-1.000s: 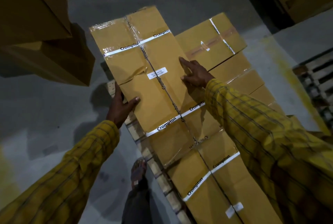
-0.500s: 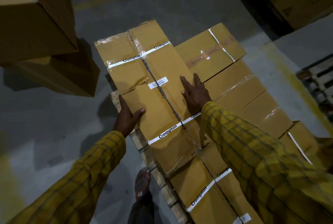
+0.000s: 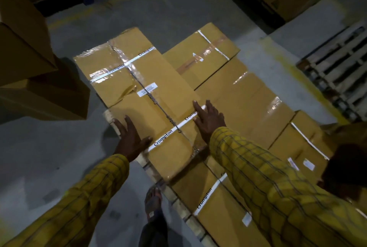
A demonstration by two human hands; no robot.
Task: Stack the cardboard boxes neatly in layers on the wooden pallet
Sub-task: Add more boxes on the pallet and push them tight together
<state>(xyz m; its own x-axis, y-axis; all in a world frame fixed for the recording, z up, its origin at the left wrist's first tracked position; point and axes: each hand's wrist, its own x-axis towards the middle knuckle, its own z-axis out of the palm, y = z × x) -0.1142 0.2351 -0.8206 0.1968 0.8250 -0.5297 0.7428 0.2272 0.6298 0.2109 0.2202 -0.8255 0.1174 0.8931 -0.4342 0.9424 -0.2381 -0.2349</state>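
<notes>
A dim warehouse with a grey concrete floor [image 3: 39, 157] marked by worn yellow paint lines, seen from above through a head-worn camera. A wooden pallet [image 3: 174, 203] lies on the floor, its pale slats showing along the near left edge, and it carries a layer of brown cardboard boxes. On top of that layer lies a long taped box [image 3: 143, 97], bound with two white straps printed "Crompton" and slightly torn near its left edge; its far end overhangs the pallet. Just beside it on the right lie a strapped box [image 3: 202, 52] and a plain box [image 3: 238, 103], with a labelled box [image 3: 303, 147] nearer the right edge and another strapped box [image 3: 208, 197] under the right sleeve. The left hand [image 3: 129, 139] presses the long box's left side with straight fingers, thumb on its top. The right hand [image 3: 208, 119] lies flat on the top, fingers straight and spread, gripping nothing. Both arms wear yellow checked sleeves. A sandalled foot [image 3: 153, 201] stands on the floor touching the pallet's edge. Stacked cartons [image 3: 29, 67] loom close on the left, and an empty pallet [image 3: 341, 71] lies well apart at right.
</notes>
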